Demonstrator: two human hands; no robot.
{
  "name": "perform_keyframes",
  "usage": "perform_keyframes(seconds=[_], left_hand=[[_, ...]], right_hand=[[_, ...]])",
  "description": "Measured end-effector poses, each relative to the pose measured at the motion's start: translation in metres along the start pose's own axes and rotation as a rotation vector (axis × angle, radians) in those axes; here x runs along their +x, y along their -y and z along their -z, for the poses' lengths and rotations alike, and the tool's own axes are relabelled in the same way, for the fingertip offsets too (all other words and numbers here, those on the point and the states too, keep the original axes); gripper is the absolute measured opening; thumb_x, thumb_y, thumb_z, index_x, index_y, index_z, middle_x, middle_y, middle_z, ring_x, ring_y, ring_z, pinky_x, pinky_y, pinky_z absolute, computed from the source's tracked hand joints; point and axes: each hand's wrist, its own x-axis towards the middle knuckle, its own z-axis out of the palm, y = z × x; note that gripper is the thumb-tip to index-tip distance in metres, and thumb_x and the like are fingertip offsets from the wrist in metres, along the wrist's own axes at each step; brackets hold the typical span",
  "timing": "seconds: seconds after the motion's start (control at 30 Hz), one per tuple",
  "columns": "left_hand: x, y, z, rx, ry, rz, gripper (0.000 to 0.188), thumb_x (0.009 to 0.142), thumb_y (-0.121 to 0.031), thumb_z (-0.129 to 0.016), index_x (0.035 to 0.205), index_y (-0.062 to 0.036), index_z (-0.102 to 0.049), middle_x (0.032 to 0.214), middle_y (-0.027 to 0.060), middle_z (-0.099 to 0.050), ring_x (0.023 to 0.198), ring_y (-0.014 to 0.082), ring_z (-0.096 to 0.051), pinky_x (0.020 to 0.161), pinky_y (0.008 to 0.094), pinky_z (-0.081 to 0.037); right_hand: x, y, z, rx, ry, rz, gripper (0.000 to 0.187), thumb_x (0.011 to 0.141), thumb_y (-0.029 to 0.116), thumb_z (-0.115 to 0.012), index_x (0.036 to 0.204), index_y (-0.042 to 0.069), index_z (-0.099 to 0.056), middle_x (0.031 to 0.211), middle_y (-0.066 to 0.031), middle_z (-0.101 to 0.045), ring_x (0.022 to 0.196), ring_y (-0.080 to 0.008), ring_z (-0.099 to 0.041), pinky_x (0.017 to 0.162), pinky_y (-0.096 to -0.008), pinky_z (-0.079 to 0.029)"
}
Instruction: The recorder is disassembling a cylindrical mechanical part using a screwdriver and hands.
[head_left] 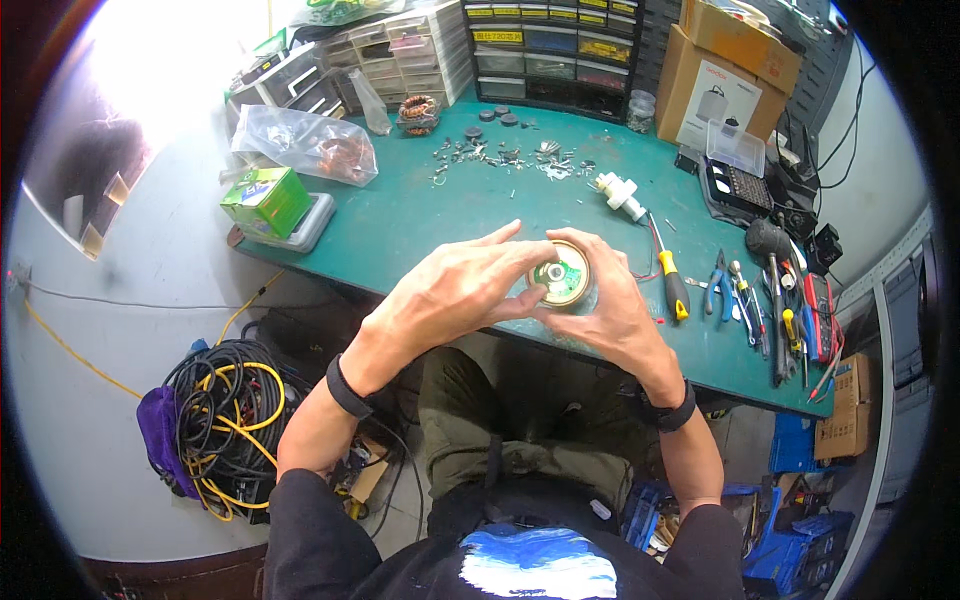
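Green box (pixel 265 203) at left on the bench (pixel 400 225), nobody touching it. Left hand (pixel 455 285) has thumb and fingers on the round part (pixel 569 288), near its hub (pixel 556 271); right hand (pixel 612 312) curls around its right side. Part's held over the bench's near edge. I'd call it mid-job: green board (pixel 573 272) exposed, no cover on that face. White fitting (pixel 621 193) further right lies separate, not joined; screwdriver (pixel 675 288) beyond it, idle.

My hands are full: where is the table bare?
The table is bare between the green box and the left hand, up to the scraps, and between the white part and black case. Crowded: near right, with screwdriver, pliers, meter.
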Motion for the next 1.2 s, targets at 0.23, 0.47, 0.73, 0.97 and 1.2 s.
perform_keyframes(seconds=[0.23, 0.47, 0.73, 0.97, 1.2], left_hand=[[0.000, 0.005, 0.006, 0.007, 0.061, -0.051, 0.039, 0.084, -0.012, -0.081, 0.118, -0.0027, -0.064, 0.109, 0.0086, -0.074, 0.094, 0.0313, -0.075, 0.102, 0.0463, -0.058], [0.006, 0.003, 0.008, 0.071, 0.066, -0.160, 0.037, 0.085, -0.011, -0.079, 0.118, -0.0007, -0.065, 0.108, 0.0104, -0.073, 0.092, 0.0276, -0.074, 0.106, 0.0484, -0.055], [0.013, 0.004, 0.012, 0.081, 0.103, -0.174, 0.042, 0.081, -0.011, -0.081, 0.118, 0.0002, -0.065, 0.109, 0.0111, -0.073, 0.097, 0.0289, -0.073, 0.106, 0.0467, -0.055], [0.019, 0.009, 0.013, 0.079, 0.165, -0.174, 0.047, 0.076, -0.013, -0.081, 0.117, -0.0020, -0.061, 0.112, 0.0119, -0.071, 0.099, 0.0314, -0.072, 0.101, 0.0437, -0.058], [0.025, 0.002, 0.022, 0.022, 0.330, -0.002, 0.046, 0.076, -0.013, -0.079, 0.116, -0.0073, -0.058, 0.107, 0.0108, -0.068, 0.091, 0.0303, -0.071, 0.074, 0.0387, -0.060]], right_hand=[[0.004, -0.002, -0.009, -0.027, -0.012, -0.002, 0.070, 0.072, 0.020, -0.088, 0.134, 0.008, -0.058, 0.132, -0.0103, -0.063, 0.126, -0.0303, -0.058, 0.108, -0.0403, -0.040], [0.005, -0.005, -0.007, -0.009, -0.015, 0.048, 0.068, 0.073, 0.019, -0.087, 0.133, 0.008, -0.058, 0.130, -0.0110, -0.065, 0.122, -0.0318, -0.060, 0.108, -0.0415, -0.041], [0.004, -0.006, -0.003, -0.003, -0.006, 0.061, 0.067, 0.076, 0.024, -0.088, 0.134, 0.008, -0.057, 0.129, -0.0106, -0.065, 0.121, -0.0301, -0.061, 0.104, -0.0417, -0.041], [0.003, -0.007, -0.005, -0.043, -0.016, 0.084, 0.072, 0.074, 0.026, -0.089, 0.135, 0.006, -0.057, 0.128, -0.0124, -0.066, 0.120, -0.0313, -0.061, 0.103, -0.0423, -0.042], [0.002, -0.009, -0.004, -0.039, -0.012, 0.087, 0.074, 0.074, 0.027, -0.089, 0.136, 0.003, -0.056, 0.128, -0.0143, -0.066, 0.120, -0.0324, -0.061, 0.104, -0.0435, -0.042]])
